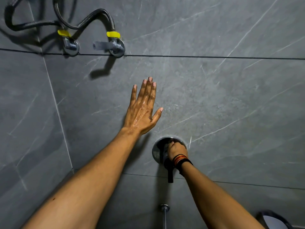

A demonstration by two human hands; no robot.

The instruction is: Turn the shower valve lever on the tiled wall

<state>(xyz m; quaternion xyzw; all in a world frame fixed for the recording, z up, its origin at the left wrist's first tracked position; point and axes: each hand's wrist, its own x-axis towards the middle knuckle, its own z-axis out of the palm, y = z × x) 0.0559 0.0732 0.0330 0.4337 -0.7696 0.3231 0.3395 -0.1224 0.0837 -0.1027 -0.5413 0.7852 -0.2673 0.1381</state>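
Head view, left to right: left hand flat and spread on tiled wall, holding nothing; right hand closed around shower valve lever at round chrome plate, low centre; best turned slowly, wrist steady, left palm bracing

Large dark grey tiles with pale marble-like veins cover the wall, split by thin dark grout lines: one runs level across the far part, another across the near part. At the left a pale grout line marks a corner where a second tiled wall meets the first. Far left, two chrome angle valves sit on the upper grout line, each with a yellow tag and a dark braided hose looping away. Light throws soft shadows beneath them.
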